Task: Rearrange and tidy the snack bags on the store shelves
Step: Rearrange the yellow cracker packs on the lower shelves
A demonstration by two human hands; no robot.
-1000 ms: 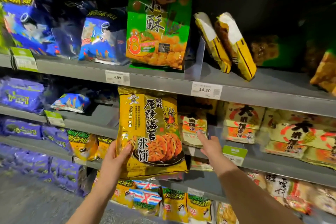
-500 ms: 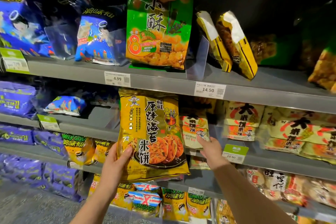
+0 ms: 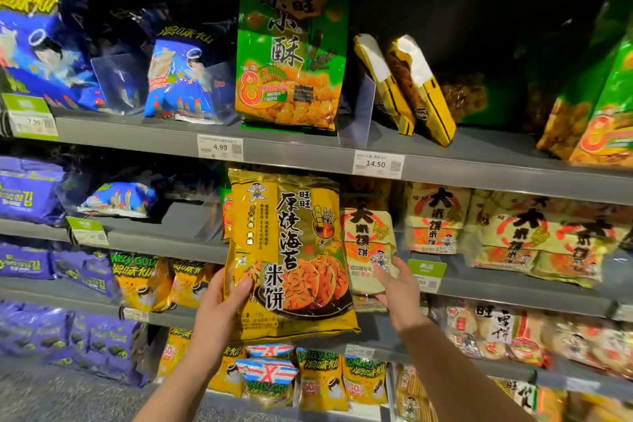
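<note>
Grey store shelves (image 3: 462, 161) run in tiers across the view, each packed with snack bags and edged with price tags, one reading 4.99 (image 3: 220, 147) and another 14.50 (image 3: 376, 164). At centre, the left hand (image 3: 222, 308) grips a yellow rice-cracker bag (image 3: 287, 250) by its lower left corner, thumb across the front and fingers clenched behind, holding it upright in front of the second shelf. Just at 3 o'clock of that bag, the right hand (image 3: 397, 288) reaches to a cream bag with red print (image 3: 368, 243) standing on the same shelf; its fingers lie against the bag's lower front, but I cannot tell whether they are closed on it. More cream bags (image 3: 534, 233) line the shelf further toward 3 o'clock. At 12 o'clock, on the top shelf, a tall green bag (image 3: 291, 55) stands upright, with two narrow yellow packs (image 3: 411, 89) leaning beside it and blue bags (image 3: 181, 75) toward 10 o'clock. Purple bags (image 3: 27, 192) fill the shelves at 9 o'clock.
</note>
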